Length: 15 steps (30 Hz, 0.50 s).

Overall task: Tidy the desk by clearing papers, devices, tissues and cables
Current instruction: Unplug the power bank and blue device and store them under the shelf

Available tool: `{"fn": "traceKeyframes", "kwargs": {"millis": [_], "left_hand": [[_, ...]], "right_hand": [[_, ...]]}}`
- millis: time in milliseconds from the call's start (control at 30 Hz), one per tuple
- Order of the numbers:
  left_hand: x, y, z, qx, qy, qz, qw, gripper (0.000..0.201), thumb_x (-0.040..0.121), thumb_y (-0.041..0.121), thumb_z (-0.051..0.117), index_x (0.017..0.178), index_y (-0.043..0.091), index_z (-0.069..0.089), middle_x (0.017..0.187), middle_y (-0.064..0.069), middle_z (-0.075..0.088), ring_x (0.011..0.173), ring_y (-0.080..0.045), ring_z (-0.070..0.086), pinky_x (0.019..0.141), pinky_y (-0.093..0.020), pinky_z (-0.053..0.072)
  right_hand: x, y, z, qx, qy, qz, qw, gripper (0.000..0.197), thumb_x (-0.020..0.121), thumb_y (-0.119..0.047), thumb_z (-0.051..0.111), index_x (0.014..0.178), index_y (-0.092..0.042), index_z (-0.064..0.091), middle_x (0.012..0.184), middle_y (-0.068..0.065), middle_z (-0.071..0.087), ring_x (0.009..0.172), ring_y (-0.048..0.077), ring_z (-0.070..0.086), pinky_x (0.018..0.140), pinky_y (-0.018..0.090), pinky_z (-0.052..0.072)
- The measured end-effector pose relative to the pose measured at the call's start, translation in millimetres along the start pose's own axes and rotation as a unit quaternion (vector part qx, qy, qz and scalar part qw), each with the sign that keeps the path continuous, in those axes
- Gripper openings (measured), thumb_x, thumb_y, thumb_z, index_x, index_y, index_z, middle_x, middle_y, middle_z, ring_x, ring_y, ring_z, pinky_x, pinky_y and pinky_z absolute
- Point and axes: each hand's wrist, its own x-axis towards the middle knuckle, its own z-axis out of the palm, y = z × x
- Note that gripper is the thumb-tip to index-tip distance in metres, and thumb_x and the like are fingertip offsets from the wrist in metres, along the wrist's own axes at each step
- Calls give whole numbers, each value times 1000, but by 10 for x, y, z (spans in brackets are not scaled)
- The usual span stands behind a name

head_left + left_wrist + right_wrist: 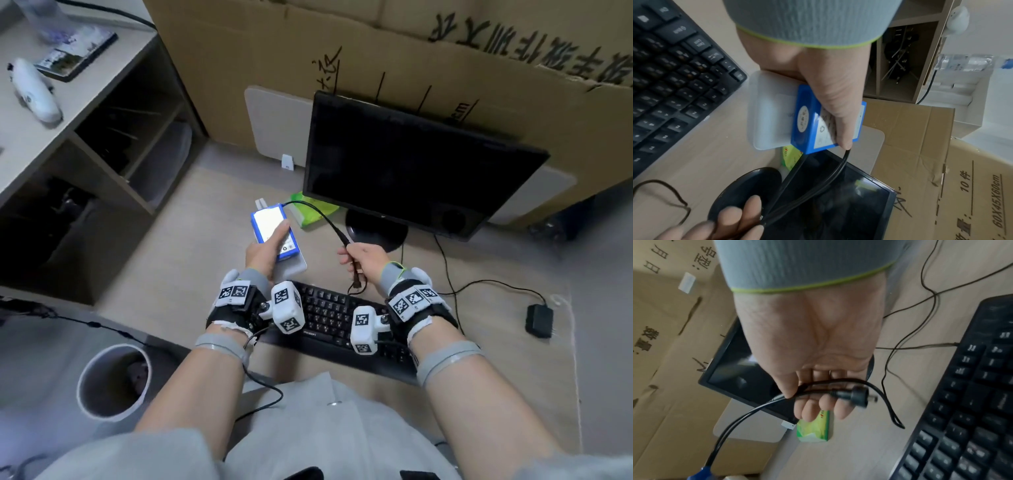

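My left hand (263,253) grips a blue box-shaped device (270,226) stacked on a flat white device (294,269), thumb across the blue top (805,123), above the desk. A black cable (325,219) runs from the blue device's far end to my right hand (359,257). That hand pinches the doubled cable (748,415), and the plug (859,396) sticks out past its fingers (824,402). A green tissue pack (308,212) lies under the monitor's edge.
A black monitor (411,164) stands behind the hands and a black keyboard (329,315) lies in front of me. A black adapter (539,320) with thin wires sits at the right. A shelf unit (102,144) stands left, and a white bin (113,380) is on the floor.
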Motion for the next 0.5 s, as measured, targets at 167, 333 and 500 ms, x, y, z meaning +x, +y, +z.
{"fn": "traceKeyframes", "kwargs": {"millis": [167, 333, 500], "left_hand": [[-156, -188, 136, -14, 27, 6, 1000, 58, 66, 51, 84, 107, 12, 68, 95, -9, 77, 83, -26, 74, 79, -39, 60], [-261, -285, 237, -11, 37, 14, 999, 74, 53, 58, 87, 110, 14, 69, 94, -6, 77, 85, -25, 75, 81, -42, 60], [-314, -355, 298, -4, 45, 11, 999, 83, 42, 66, 88, 107, 18, 70, 92, -4, 78, 85, -26, 75, 85, -48, 59]], "right_hand": [[-52, -50, -182, -6, -7, -34, 999, 20, 102, -9, 38, 103, -5, 58, 73, 4, 56, 50, 5, 48, 51, 16, 40], [11, -76, -276, -29, -5, -79, 996, 23, 101, -15, 41, 106, -4, 61, 72, 3, 56, 50, 12, 41, 42, 17, 32], [30, -30, -329, -140, 27, -149, 979, 29, 98, -19, 46, 90, -7, 71, 74, 0, 63, 66, 12, 53, 65, 23, 47]]}}
